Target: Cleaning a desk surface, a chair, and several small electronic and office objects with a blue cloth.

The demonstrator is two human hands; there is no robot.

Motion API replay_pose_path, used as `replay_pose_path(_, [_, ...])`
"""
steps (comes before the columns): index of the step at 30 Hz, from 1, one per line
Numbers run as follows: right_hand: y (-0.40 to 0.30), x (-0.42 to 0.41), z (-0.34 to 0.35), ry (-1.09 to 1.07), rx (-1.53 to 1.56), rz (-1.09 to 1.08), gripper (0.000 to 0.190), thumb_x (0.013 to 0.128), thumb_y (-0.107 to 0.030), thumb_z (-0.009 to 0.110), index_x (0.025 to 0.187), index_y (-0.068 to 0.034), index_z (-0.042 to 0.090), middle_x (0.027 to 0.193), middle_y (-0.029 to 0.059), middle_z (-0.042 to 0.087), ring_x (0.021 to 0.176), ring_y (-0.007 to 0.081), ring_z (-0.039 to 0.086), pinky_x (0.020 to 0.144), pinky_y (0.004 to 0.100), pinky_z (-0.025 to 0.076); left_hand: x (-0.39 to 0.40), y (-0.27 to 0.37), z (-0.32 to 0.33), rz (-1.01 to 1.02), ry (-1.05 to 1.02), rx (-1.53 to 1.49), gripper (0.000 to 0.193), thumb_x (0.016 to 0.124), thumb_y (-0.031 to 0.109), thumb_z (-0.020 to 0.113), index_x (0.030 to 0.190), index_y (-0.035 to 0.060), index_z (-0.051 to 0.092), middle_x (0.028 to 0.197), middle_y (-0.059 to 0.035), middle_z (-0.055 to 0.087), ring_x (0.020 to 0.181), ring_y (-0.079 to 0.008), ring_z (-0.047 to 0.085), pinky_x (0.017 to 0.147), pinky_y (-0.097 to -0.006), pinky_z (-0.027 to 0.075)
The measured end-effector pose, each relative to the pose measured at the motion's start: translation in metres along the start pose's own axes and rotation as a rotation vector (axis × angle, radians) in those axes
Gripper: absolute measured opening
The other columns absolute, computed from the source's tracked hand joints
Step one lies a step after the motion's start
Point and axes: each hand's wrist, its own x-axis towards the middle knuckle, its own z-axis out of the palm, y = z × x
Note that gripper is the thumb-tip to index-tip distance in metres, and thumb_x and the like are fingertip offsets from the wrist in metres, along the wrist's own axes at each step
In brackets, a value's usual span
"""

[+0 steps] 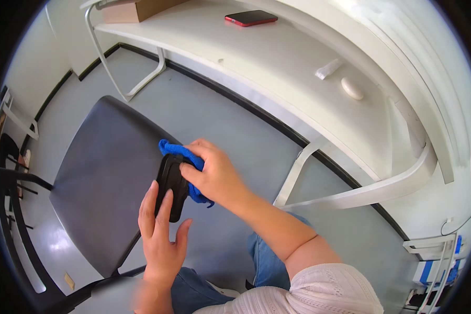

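A flat, rounded black case (pixel 174 186), about phone-sized, is tilted over the edge of a dark chair seat. My right hand (pixel 208 170) grips its far end, thumb pressed on the upper face. Bunched between that hand and the case is a blue cloth (pixel 197 192), wrapping round the far and right edges. At the near left side, my left hand (pixel 163 231) touches the case with its index and middle fingers, its thumb standing apart. Whether those fingers grip the case or only rest against it is unclear. The case's underside is hidden.
A dark grey chair seat (pixel 106 168) lies under and left of the hands. Beyond stands a white table (pixel 298 66) bearing a red-edged phone (pixel 251 17), a cardboard box (pixel 121 11), a clear plastic item (pixel 328 69) and a white oval object (pixel 352 88). Its leg (pixel 298 172) reaches the floor at right.
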Motion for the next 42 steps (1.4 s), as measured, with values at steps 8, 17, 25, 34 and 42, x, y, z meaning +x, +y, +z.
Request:
replay_pose_path(8, [0.018,0.013,0.002,-0.115,0.382,0.089,0.046,0.094,-0.044,0.057,0.100,0.001,0.068,0.083,0.0125,0.061,0.075,0.0246,0.059,0.073,0.0339,0.047,0.033,-0.005,-0.021,0.055,0.192,0.196,0.015,0.078,-0.004,0.071,0.093,-0.0037,0.069,0.110,-0.0159,0.069,0.122,-0.0386,0.056,0.101,-0.0442,0.044])
replay_pose_path(17, [0.013,-0.009,0.022,-0.730,-0.131,0.105,0.042,0.087,-0.033,0.054,0.068,0.004,0.059,0.071,0.0223,0.061,0.059,0.0352,0.059,0.059,0.0465,0.044,0.222,0.061,0.064,0.276,-0.026,-0.146,0.013,0.082,0.014,0.073,0.092,0.0055,0.075,0.087,-0.0092,0.072,0.089,-0.0275,0.067,0.079,-0.0330,0.051])
replay_pose_path(25, [0.006,-0.086,0.055,-0.678,-0.047,-0.136,0.026,0.089,-0.025,0.054,0.096,-0.003,0.067,0.100,0.0209,0.068,0.090,0.0387,0.065,0.077,0.0454,0.053,0.315,0.112,0.202,0.222,-0.209,-0.281,0.020,0.081,0.029,0.073,0.091,0.0113,0.076,0.089,-0.0098,0.070,0.085,-0.0292,0.064,0.075,-0.0390,0.051])
replay_pose_path(34, [0.025,-0.082,0.062,-0.776,0.078,-0.196,0.025,0.091,-0.020,0.053,0.105,-0.004,0.065,0.103,0.0195,0.068,0.094,0.0379,0.066,0.080,0.0446,0.054,0.326,0.115,0.232,0.366,-0.162,-0.199,0.024,0.081,0.033,0.073,0.094,0.0129,0.074,0.101,-0.0077,0.069,0.097,-0.0279,0.064,0.080,-0.0417,0.052])
replay_pose_path(42, [-0.002,-0.059,0.014,-0.929,-0.261,0.027,0.028,0.093,-0.022,0.054,0.108,-0.001,0.063,0.104,0.0208,0.067,0.098,0.0389,0.065,0.083,0.0434,0.054,0.369,0.107,0.175,0.131,-0.333,0.337,0.062,0.083,0.051,0.065,0.133,0.0141,0.058,0.136,-0.0126,0.055,0.134,-0.0288,0.045,0.108,-0.0508,0.035])
